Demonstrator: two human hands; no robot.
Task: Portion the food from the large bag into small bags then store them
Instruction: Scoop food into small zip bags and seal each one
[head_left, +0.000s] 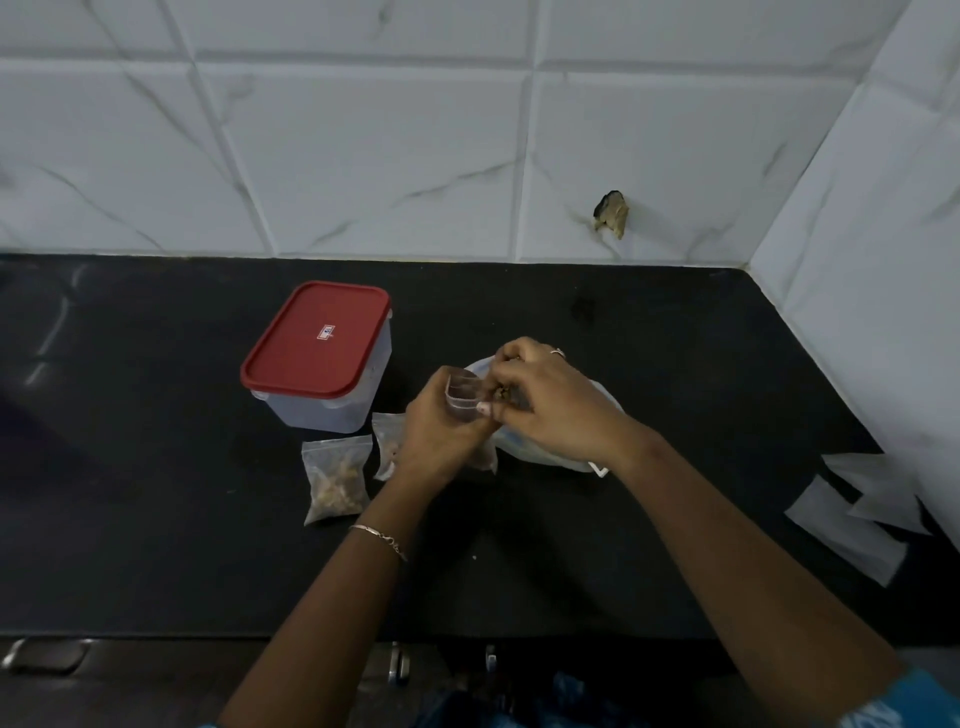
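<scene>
My left hand (441, 431) holds a small clear zip bag (464, 396) upright with its mouth open. My right hand (545, 400) is pinched on a few brown food pieces (503, 396) right at that mouth. The large clear bag (550, 447) lies under and behind my right hand, mostly hidden by it. A filled small bag (336, 478) lies flat on the black counter (156, 467) to the left. A second filled bag (388, 441) lies beside it, partly covered by my left wrist.
A clear plastic box with a red lid (318, 353) stands shut behind the filled bags. Several empty small bags (857, 514) lie at the counter's right end near the tiled side wall. Drawer handles show below the counter's front edge.
</scene>
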